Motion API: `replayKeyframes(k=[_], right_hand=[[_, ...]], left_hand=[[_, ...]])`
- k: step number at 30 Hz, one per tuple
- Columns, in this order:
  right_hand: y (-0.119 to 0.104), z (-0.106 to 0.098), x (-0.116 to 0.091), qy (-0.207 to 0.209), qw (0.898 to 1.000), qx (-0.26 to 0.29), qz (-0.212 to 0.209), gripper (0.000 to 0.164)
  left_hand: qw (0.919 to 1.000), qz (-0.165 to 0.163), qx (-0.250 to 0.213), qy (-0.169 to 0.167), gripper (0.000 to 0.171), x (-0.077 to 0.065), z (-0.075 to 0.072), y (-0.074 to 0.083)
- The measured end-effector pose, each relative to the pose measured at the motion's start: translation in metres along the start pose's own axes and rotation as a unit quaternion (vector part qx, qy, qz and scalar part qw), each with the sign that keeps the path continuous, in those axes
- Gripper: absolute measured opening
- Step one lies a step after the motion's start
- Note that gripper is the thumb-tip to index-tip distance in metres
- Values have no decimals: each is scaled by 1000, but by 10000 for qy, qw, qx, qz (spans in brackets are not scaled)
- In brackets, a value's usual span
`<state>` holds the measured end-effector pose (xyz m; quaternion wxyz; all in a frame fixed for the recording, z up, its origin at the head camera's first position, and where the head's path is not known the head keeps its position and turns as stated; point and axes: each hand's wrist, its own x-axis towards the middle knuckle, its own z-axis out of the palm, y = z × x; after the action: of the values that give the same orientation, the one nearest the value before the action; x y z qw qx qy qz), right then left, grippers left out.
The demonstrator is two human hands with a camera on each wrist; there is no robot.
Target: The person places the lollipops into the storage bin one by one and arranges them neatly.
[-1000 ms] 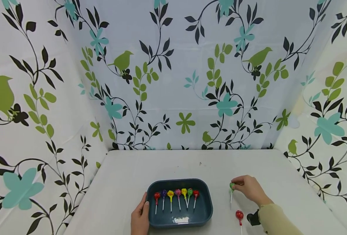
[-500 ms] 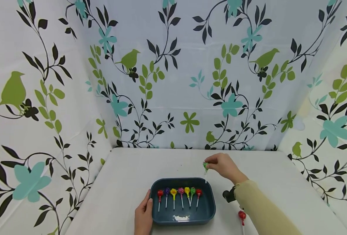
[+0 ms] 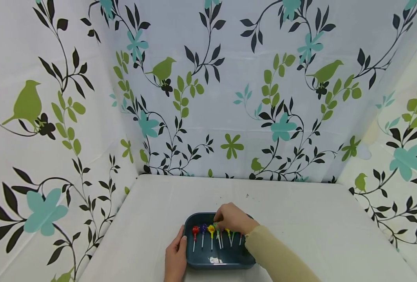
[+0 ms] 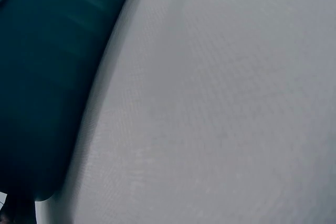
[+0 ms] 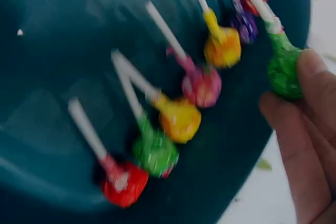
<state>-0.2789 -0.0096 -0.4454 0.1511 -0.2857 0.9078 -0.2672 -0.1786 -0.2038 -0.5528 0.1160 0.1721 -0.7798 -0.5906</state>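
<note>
My right hand [image 3: 234, 219] pinches a green lollipop [image 5: 283, 69] by its wrapped head, over the dark blue tray [image 3: 201, 260]. Its white stick points away from the fingers in the right wrist view. In the tray lies a row of wrapped lollipops, among them a red one [image 5: 126, 184], another green one [image 5: 157, 156], a pink one [image 5: 202, 85] and a purple one [image 5: 244, 26]. Part of the row is hidden behind my right hand in the head view. My left hand [image 3: 176, 254] holds the tray's left side, thumb at the rim.
A white table [image 3: 159, 203] carries the tray near its front. Behind and beside it hang white sheets [image 3: 201, 117] with printed leaves, birds and flowers. The right sleeve [image 3: 279, 256] crosses the table's front right.
My right hand has carried the green lollipop left from the table to over the tray. The left hand keeps hold of the tray. The head view has shifted slightly.
</note>
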Motion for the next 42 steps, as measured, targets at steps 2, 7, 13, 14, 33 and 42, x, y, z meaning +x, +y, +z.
replayKeyframes(k=[2,7,13,14,33,42], right_hand=[[-6,6,3,-125,9998,-133,-88,10],[-16,17,8,-225,9990,-329,-213,9],[-22,28,11,-314,9972,-674,-24,7],[-24,29,12,-335,9966,-752,13,7],[-43,41,20,-588,9843,-1647,220,10],[-44,47,28,-661,9794,-1854,456,13]], left_hand=[[10000,33,-26,-15,43,0,0,0],[9999,100,-98,-23,43,0,-2,0],[9998,124,-131,-24,42,-1,-4,0],[9998,118,-132,-33,42,-1,-4,0],[9999,56,-140,-19,42,0,-5,1],[9998,25,-215,-36,41,0,-5,1]])
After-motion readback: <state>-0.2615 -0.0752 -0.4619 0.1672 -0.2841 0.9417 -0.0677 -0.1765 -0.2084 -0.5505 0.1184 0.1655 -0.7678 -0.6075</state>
